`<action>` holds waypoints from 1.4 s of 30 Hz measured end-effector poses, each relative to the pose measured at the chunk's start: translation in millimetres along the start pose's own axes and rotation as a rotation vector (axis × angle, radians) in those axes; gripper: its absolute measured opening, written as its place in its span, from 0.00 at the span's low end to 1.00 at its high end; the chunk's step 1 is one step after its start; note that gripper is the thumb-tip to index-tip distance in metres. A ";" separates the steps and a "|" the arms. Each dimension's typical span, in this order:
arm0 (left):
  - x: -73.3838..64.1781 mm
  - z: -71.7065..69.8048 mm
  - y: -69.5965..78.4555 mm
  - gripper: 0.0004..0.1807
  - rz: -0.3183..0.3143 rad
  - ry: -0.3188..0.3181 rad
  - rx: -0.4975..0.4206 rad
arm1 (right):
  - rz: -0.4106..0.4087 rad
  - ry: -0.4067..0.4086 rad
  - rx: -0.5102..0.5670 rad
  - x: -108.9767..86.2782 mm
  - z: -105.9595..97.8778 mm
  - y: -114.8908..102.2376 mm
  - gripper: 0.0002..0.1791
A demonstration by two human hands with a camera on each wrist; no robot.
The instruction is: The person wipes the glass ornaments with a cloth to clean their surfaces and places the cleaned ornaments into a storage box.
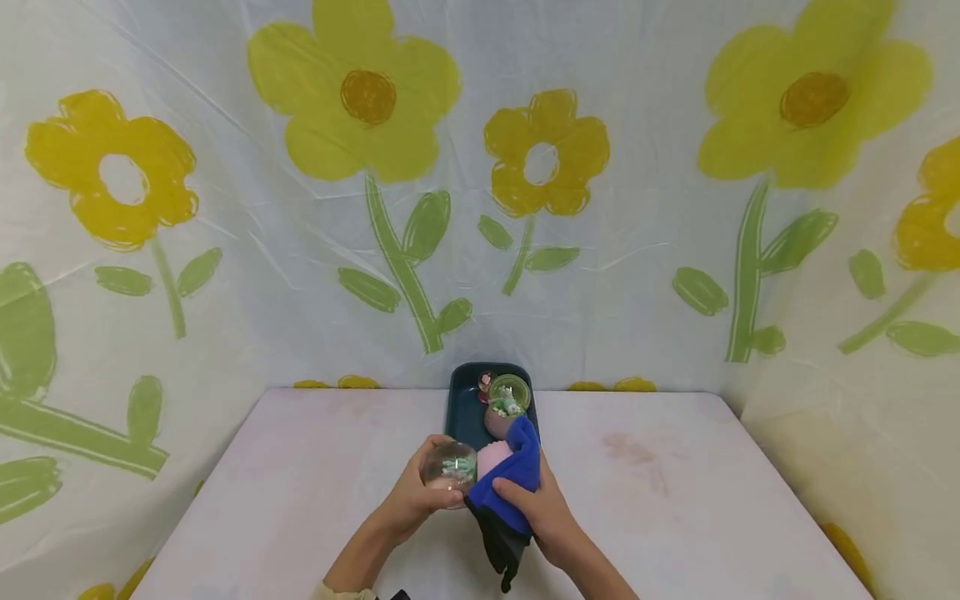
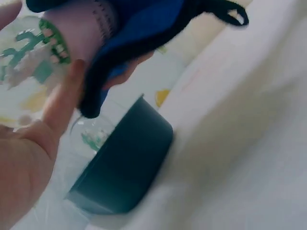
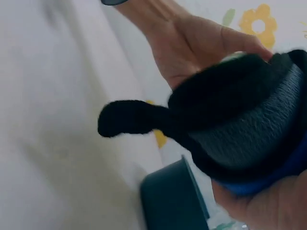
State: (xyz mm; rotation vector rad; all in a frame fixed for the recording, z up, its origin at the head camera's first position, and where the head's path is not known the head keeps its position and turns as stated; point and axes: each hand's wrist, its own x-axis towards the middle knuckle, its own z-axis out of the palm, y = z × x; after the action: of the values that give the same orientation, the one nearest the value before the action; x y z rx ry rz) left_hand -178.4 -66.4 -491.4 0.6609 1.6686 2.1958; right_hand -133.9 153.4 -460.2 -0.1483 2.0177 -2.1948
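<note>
My left hand point(image 1: 411, 498) grips the clear dome of a snow globe point(image 1: 448, 468), which lies tipped on its side above the table. Inside the dome are a pale green figure and white bits; its pink base point(image 2: 81, 28) carries dark lettering. With my right hand point(image 1: 551, 515) I hold a blue cloth point(image 1: 517, 467) with a dark grey side against that base, so part of the base is hidden. A black hanging loop point(image 3: 125, 117) dangles from the cloth's edge.
Behind the hands a dark teal tray point(image 1: 467, 417) stands on the white table point(image 1: 337, 450). In it are a second snow globe with a pink base point(image 1: 498, 423) and a small reddish-brown item point(image 1: 484, 388). A flower-printed sheet point(image 1: 645, 292) hangs around the table.
</note>
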 end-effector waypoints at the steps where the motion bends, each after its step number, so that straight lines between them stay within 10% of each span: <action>1: -0.3 -0.6 -1.2 0.33 -0.026 0.006 0.027 | -0.001 0.022 -0.019 -0.3 -0.8 1.2 0.48; 5: -5.1 -3.9 -6.6 0.35 -0.129 0.016 0.076 | -0.009 0.104 -0.079 -0.5 -0.4 7.2 0.47; 13: -15.4 1.4 -15.3 0.31 -0.217 -0.003 -0.156 | -0.053 0.042 -0.216 -4.5 6.9 6.5 0.37; 18: -12.6 8.2 -9.9 0.28 -0.210 0.048 0.002 | -0.199 0.061 -0.366 -14.0 9.9 7.4 0.34; 23: -14.3 9.1 2.3 0.28 -0.179 0.118 0.136 | -0.293 0.109 -0.441 -14.2 17.7 5.6 0.35; 36: -16.4 17.6 8.8 0.25 -0.111 0.224 0.121 | -0.425 0.156 -0.747 -27.5 29.5 13.9 0.30; 42: -9.0 16.2 20.1 0.21 0.158 0.287 0.332 | -0.370 -0.015 -0.601 -8.7 23.5 -8.1 0.25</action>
State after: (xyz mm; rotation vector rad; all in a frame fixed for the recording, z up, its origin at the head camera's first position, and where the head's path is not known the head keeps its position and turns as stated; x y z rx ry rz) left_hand -161.5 -63.2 -470.1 0.5963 2.2300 2.2246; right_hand -121.5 132.6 -449.8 -0.6479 2.7564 -1.6552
